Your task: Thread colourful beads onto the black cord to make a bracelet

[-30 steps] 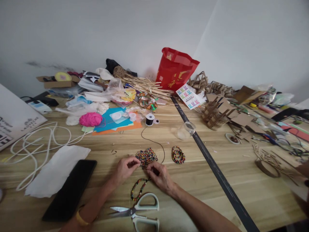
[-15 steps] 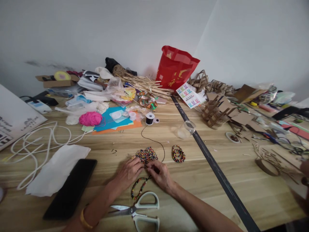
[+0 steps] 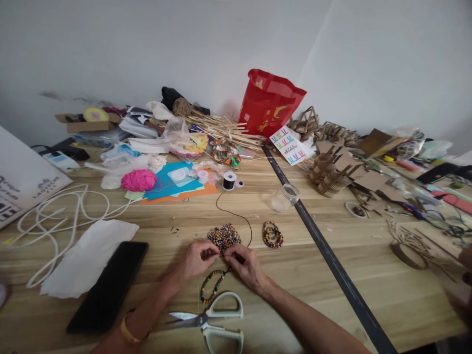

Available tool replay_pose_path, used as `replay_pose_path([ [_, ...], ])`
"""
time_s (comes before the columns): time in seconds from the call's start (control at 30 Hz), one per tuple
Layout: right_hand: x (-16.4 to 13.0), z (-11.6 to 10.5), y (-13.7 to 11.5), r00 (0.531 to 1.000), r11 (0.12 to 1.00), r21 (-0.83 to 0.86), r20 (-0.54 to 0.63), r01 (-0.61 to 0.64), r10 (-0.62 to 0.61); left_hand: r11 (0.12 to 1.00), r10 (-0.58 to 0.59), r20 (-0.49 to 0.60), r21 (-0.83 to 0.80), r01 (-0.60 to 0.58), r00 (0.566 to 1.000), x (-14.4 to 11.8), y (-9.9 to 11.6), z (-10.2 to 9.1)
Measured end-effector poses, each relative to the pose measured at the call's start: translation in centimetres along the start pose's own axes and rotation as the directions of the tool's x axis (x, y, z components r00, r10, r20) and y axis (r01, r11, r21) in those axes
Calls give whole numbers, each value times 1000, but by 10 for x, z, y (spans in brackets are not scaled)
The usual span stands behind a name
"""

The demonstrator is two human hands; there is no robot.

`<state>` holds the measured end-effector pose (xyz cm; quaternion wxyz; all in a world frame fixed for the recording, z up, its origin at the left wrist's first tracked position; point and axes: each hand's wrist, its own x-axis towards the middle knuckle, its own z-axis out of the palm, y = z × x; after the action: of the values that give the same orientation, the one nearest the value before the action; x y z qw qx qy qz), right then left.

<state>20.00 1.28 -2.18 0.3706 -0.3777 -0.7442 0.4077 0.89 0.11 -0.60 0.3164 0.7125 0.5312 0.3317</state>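
Lower centre of frame: left hand (image 3: pixel 197 259) and right hand (image 3: pixel 244 264) pinched fingertip to fingertip on black cord (image 3: pixel 236 216), bead pile (image 3: pixel 223 237) just above, bead string (image 3: pixel 212 286) trailing below.

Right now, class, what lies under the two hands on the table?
Under the left hand and right hand hangs a bead strand on black cord. The hands cover the strand's upper end and the cord's end.

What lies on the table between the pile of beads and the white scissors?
In the head view, the two hands, left hand and right hand, and a partly strung strand of beads lie between the bead pile and scissors.
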Motion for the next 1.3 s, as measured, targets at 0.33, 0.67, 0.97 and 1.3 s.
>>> replay_pose_path([
  [0.33,0,-3,-6,999,998,-38,31,42,-41,985,-55,71,-159,66,996,1,-4,1],
  [0.67,0,-2,-10,997,995,-78,55,62,-58,980,-70,93,-180,86,993,0,-5,2],
  [0.97,0,-2,-12,996,993,-95,56,70,-65,977,-68,99,-195,86,993,0,-6,2],
  [1.3,1,-2,-13,994,990,-103,72,94,-87,980,-27,92,-194,45,995,0,-8,3],
])
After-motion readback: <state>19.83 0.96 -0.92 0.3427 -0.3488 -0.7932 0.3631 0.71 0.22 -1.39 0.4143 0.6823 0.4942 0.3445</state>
